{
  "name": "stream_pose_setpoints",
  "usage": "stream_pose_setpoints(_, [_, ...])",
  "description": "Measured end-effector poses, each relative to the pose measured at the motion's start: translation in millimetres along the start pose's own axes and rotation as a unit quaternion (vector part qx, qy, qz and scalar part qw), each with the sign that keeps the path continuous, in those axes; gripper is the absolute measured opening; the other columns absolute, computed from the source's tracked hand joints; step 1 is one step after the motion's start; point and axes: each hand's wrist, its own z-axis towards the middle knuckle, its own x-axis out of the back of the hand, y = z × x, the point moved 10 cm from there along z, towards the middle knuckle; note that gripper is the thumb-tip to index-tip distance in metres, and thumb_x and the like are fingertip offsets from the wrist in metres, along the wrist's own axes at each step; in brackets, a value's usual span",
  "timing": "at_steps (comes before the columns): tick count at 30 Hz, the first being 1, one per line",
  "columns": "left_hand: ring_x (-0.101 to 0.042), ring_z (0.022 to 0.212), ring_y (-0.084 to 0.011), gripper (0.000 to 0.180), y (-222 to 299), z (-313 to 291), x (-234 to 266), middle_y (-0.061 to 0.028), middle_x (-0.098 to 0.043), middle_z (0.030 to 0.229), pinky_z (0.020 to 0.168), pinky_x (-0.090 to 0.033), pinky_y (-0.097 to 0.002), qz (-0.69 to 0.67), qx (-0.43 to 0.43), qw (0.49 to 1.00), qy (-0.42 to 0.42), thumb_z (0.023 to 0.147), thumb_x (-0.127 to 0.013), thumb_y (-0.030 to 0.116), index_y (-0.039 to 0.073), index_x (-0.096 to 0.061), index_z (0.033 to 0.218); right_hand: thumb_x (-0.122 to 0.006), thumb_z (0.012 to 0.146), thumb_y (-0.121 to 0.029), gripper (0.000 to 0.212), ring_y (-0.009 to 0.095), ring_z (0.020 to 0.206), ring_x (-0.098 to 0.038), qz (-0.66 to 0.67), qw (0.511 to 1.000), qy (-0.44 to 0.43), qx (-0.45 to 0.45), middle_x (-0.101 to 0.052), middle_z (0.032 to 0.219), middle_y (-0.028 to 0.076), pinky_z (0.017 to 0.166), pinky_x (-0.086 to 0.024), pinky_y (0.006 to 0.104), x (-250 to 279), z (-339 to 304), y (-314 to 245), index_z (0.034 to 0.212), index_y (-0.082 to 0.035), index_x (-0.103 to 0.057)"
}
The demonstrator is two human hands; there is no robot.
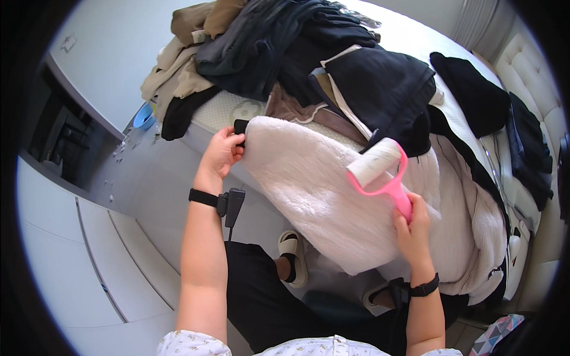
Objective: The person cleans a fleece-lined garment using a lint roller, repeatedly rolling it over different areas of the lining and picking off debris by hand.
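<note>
Head view: left hand point(222, 153) pinches the black end point(240, 126) of a fleece garment point(314, 184) beside the bed point(211, 111); right hand point(414, 230) wraps round a pink lint roller point(375, 163), its roll over the fleece.

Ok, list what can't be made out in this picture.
All in the head view:
Handle end of the pink lint roller: covered by the right hand.
Underside of the pale fleece: hidden by its upper face.
Lowest garments in the clothes pile: buried under others.
White bits at left: too small to identify.
Patterned item, lower right: cut off by the picture's edge.
</note>
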Motion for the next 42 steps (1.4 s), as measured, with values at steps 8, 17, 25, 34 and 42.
stream_pose_setpoints(8, [-0.052, 0.062, -0.0046, 0.017, 0.6, -24.8, 36.8, 0.0033, -0.062, 0.079, 0.06, -0.043, -0.0202, 0.147, -0.07, 0.987, -0.005, 0.078, -0.071, 0.002, 0.004, -0.065, 0.094, -0.05, 0.094, -0.008, 0.018, 0.012, 0.079, -0.056, 0.393, 0.911, 0.039, -0.115, -0.054, 0.08, 0.001, 0.082, -0.044, 0.0267, 6.9, -1.9, 37.8, 0.111, -0.005, -0.046])
stream_pose_setpoints(17, [-0.058, 0.079, -0.0074, 0.026, 15.0, -42.2, 28.1, 0.0, -0.065, 0.089, 0.071, -0.048, -0.0249, 0.181, -0.215, 0.958, -0.063, 0.074, -0.069, -0.003, -0.001, -0.068, 0.1, -0.053, 0.093, -0.008, 0.021, 0.01, 0.081, -0.055, 0.342, 0.935, 0.017, -0.088, -0.056, 0.085, 0.0, 0.083, -0.043, 0.0269, 29.4, 9.6, 21.3, 0.113, -0.003, -0.053])
stream_pose_setpoints(25, [-0.067, 0.088, -0.0231, 0.047, 21.7, -46.7, 26.9, -0.013, -0.071, 0.099, 0.078, -0.051, -0.0343, 0.417, -0.19, 0.889, -0.007, 0.073, -0.072, 0.009, 0.003, -0.062, 0.118, -0.068, 0.087, -0.015, 0.027, 0.007, 0.072, -0.05, 0.123, 0.968, -0.22, -0.016, -0.056, 0.079, 0.001, 0.065, -0.042, 0.0247, -37.5, 74.3, -135.1, 0.108, 0.0, -0.062])
stream_pose_setpoints(34, [-0.064, 0.08, -0.0204, 0.033, -51.6, -27.4, 53.5, -0.007, -0.061, 0.091, 0.072, -0.058, -0.0385, 0.029, 0.037, 0.998, 0.047, 0.089, -0.069, 0.014, 0.006, -0.055, 0.118, -0.066, 0.087, -0.033, 0.035, 0.033, 0.082, -0.067, 0.022, 0.951, -0.29, 0.105, -0.069, 0.091, 0.019, 0.074, -0.05, 0.039, -214.0, 136.9, -170.0, 0.105, -0.003, -0.069])
stream_pose_setpoints(42, [-0.064, 0.084, -0.0173, 0.025, -81.1, 2.8, 58.8, -0.007, -0.066, 0.097, 0.074, -0.053, -0.033, -0.076, 0.027, 0.995, 0.053, 0.092, -0.066, 0.017, 0.001, -0.059, 0.11, -0.072, 0.082, -0.021, 0.026, 0.019, 0.067, -0.063, -0.089, 0.904, -0.417, 0.039, -0.068, 0.075, 0.014, 0.065, -0.05, 0.0327, -121.9, 134.5, -89.5, 0.096, 0.0, -0.071])
